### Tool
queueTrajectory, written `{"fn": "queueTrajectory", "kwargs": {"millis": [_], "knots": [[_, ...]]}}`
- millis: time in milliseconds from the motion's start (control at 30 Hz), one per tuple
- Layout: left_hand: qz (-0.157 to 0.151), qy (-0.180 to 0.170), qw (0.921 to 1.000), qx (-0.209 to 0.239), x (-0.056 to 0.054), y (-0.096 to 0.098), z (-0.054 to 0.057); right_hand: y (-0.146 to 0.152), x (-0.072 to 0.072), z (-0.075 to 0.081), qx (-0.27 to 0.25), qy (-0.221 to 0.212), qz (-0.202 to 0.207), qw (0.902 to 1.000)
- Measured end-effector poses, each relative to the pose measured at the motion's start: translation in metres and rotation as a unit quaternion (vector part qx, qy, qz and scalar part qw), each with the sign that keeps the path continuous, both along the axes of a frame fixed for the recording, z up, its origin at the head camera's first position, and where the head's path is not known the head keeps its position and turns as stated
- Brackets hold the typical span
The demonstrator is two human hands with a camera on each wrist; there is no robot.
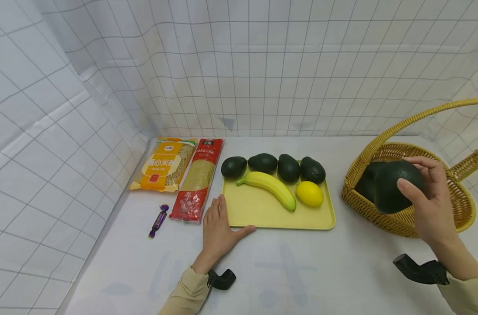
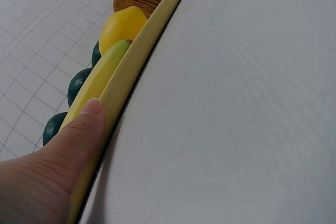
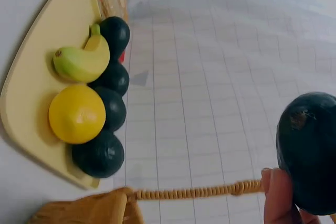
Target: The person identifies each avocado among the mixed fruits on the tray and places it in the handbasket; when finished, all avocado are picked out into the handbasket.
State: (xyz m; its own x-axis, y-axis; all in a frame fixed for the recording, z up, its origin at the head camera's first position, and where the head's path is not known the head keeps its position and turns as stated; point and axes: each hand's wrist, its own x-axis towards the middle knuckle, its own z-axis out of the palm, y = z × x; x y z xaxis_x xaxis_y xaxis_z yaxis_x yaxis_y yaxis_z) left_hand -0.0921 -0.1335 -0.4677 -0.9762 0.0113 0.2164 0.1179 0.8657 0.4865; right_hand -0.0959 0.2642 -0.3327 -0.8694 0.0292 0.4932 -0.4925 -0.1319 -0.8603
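Note:
My right hand (image 1: 435, 205) grips a dark green avocado (image 1: 394, 190) above the wicker basket (image 1: 380, 221) at the right. Behind the held fruit another dark avocado (image 1: 365, 181) shows inside the basket, partly hidden. At the lower left corner of a yellow tray (image 1: 254, 215) rests my left hand (image 1: 219, 229), fingers straight along the side and thumb against the near rim. A row of several avocados (image 1: 288, 168) lines the tray's far side. In front of them lie a banana (image 1: 268, 187) and a lemon (image 1: 309, 194).
Left of the tray lie a red noodle packet (image 1: 197, 179) and an orange-and-yellow packet (image 1: 164, 165). Nearer, a purple-wrapped candy (image 1: 158, 221) lies on the white table. The basket's tall handle (image 1: 416, 117) arches over it. White grid-patterned cloth (image 1: 270, 74) stands behind the table.

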Motion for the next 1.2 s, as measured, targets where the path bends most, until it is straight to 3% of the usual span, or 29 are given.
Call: {"fn": "queueTrajectory", "kwargs": {"millis": [100, 267, 367, 467, 633, 833, 900, 1000, 1100, 1200], "knots": [[-0.002, 0.007, 1.0000, -0.002, 0.000, 0.000, -0.001, 0.010, 0.002, 0.001, 0.001, 0.002, -0.045, 0.9990], [-0.005, 0.015, 0.9999, 0.001, 0.000, 0.000, -0.001, 0.035, -0.001, -0.004, 0.071, 0.015, -0.106, 0.9917], [-0.004, 0.014, 0.9999, 0.001, -0.001, 0.000, -0.001, 0.050, -0.005, -0.007, 0.156, 0.016, -0.155, 0.9753], [-0.003, 0.011, 0.9999, 0.000, -0.001, 0.000, 0.000, 0.064, -0.012, -0.008, 0.238, -0.004, -0.194, 0.9517], [-0.001, 0.002, 1.0000, 0.000, 0.000, 0.000, 0.001, 0.093, -0.025, -0.016, 0.302, -0.079, -0.184, 0.9321], [0.000, 0.005, 1.0000, -0.006, 0.000, 0.000, -0.001, 0.138, -0.055, -0.041, 0.349, -0.159, -0.171, 0.9074], [0.000, 0.005, 1.0000, -0.007, 0.000, 0.000, -0.001, 0.142, -0.061, -0.043, 0.375, -0.188, -0.157, 0.8938], [0.001, 0.005, 1.0000, -0.004, 0.001, 0.000, -0.001, 0.138, -0.065, -0.036, 0.434, -0.225, -0.129, 0.8628], [0.000, 0.003, 1.0000, -0.001, 0.001, 0.000, -0.001, 0.133, -0.067, -0.028, 0.487, -0.233, -0.110, 0.8349], [0.000, 0.002, 1.0000, 0.000, 0.001, -0.001, -0.002, 0.129, -0.069, -0.021, 0.518, -0.221, -0.090, 0.8217]]}}
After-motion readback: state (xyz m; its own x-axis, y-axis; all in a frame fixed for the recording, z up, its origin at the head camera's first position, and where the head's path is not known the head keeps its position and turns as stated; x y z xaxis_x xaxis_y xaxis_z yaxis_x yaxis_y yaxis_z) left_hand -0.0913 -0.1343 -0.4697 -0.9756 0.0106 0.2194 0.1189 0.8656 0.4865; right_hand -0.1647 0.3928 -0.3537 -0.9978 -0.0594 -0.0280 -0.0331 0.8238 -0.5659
